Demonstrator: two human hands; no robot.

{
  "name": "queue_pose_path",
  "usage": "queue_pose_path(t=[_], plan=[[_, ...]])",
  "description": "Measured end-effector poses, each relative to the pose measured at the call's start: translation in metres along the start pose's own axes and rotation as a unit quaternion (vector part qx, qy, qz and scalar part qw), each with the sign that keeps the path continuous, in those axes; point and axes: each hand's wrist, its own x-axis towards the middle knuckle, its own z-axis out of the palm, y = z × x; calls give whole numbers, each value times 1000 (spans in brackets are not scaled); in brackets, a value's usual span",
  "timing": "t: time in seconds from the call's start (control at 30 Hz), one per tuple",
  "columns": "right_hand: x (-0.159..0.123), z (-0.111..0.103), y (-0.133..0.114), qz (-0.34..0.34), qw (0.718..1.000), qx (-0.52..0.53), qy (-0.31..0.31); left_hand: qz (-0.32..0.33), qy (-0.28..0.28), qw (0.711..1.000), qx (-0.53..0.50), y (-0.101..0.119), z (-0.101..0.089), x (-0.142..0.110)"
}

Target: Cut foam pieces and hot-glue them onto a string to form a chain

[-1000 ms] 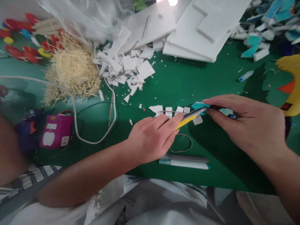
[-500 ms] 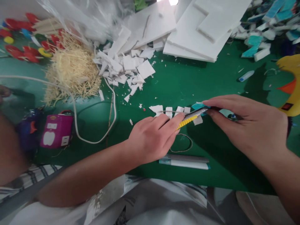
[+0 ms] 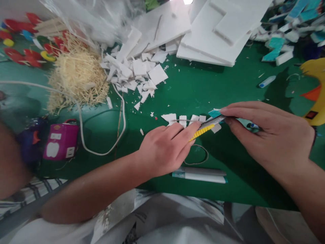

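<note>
My left hand (image 3: 165, 149) is wrapped around a yellow box cutter (image 3: 201, 133), its metal blade pointing right and slightly up. Thumb and fingers of my right hand (image 3: 274, 135) pinch at a small teal-faced foam piece (image 3: 214, 113), which the blade touches or overlaps. Whether the right fingertips also press on the blade's tip cannot be made out. A short white foam bit (image 3: 216, 128) shows just under the blade. Several cut white foam pieces (image 3: 182, 121) lie in a row beyond my left fingers. Below the knife lies a thin loop (image 3: 207, 157), partly behind the left hand.
Two markers (image 3: 205, 177) lie near the green table's front edge. White foam sheets (image 3: 210, 51) and scraps (image 3: 139, 67) are piled at the back, beside straw-like sticks (image 3: 78, 74). A white cord (image 3: 81, 125) and purple box (image 3: 61, 141) are left; a yellow duck-like object (image 3: 315, 98) is right.
The small white bit under the blade has tilted and shifted slightly right. My right hand has moved very slightly; the left hand keeps its hold on the box cutter.
</note>
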Motion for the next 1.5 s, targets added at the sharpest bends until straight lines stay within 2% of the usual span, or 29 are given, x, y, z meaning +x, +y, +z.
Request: queue_pose_path(t=[0.07,0.17,0.27,0.4,0.6,0.77,0.9,1.0,1.17,1.27,1.37,1.5], plan=[[1,0,0,6,1000,12,-8,0,2,1000,1,0,1,0],[4,-3,0,77,992,92,-48,-3,-4,1000,4,0,2,0],[7,-4,0,128,980,139,-54,-3,-9,1000,6,-1,2,-1],[5,-3,0,83,990,100,-43,-5,-10,1000,-6,-2,3,-2],[-1,-1,1,39,999,-12,-35,-19,-52,996,-70,-4,5,-3],[-3,1,2,42,999,26,-17,-5,-34,999,2,-3,2,-2],[0,1,0,41,996,67,-30,1,-32,998,53,0,0,-1],[3,0,-2,23,998,41,-31,4,-23,999,47,1,-1,-1],[2,-1,-5,-55,998,2,-8,-1,-13,999,36,3,-1,-2],[1,-2,-7,-59,998,2,-12,-5,-14,999,36,4,-2,-2],[1,-3,-6,-24,999,28,-13,-4,-11,999,30,3,-1,-2],[3,-1,-3,75,991,104,-22,-2,-9,1000,20,1,1,-2]])
